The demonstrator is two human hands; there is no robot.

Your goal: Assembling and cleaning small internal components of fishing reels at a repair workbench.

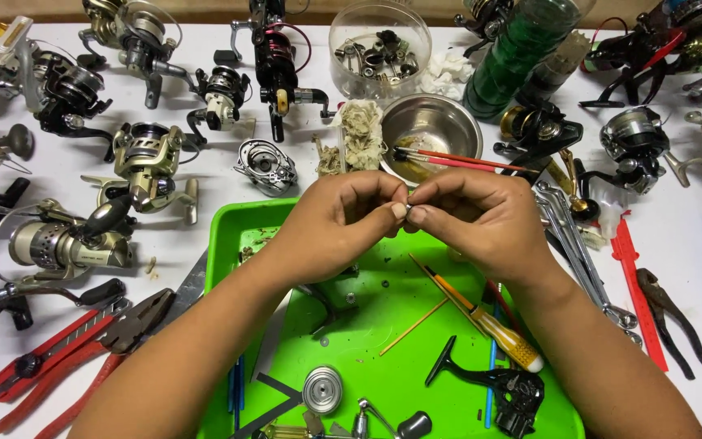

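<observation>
While both hands meet over the green tray (229,236), the left hand (331,223) and right hand (481,219) pinch 1 tiny pale part (407,209) between their fingertips, too small to make out. At 6 o'clock from it lie 1 yellow-handled screwdriver (489,325) and 1 silver spool (322,389); at 12 o'clock sits 1 steel bowl (432,122) on the bench (692,244).

A white desk (684,244) carries a bright green tray (229,236), many fishing reels (144,167), red-handled pliers (83,358), a steel bowl (432,122), a clear round container (379,36), black pliers (672,317) and steel wrenches (570,236).
</observation>
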